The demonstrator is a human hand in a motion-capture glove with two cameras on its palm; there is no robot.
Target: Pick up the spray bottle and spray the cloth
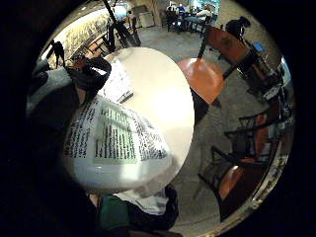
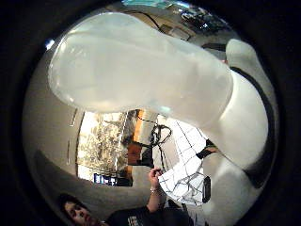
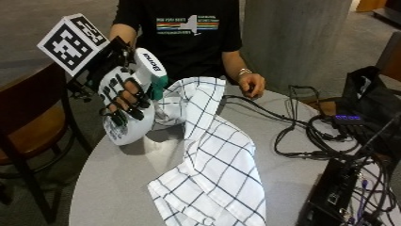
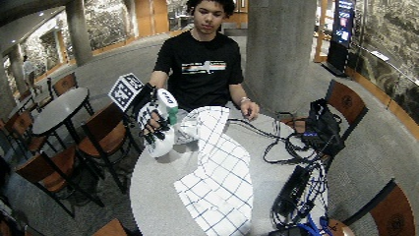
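One round grey table here, in what looks like a cafe hall with stone pillars. Gloved right hand has its fingers curled round the white bottle, tilted and lifted just above the table edge, right beside the checked cloth. Bare hand rests behind the cloth. Wooden chair next to the table.

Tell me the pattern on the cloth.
White cloth with a dark grid check; clearest in the outside view.
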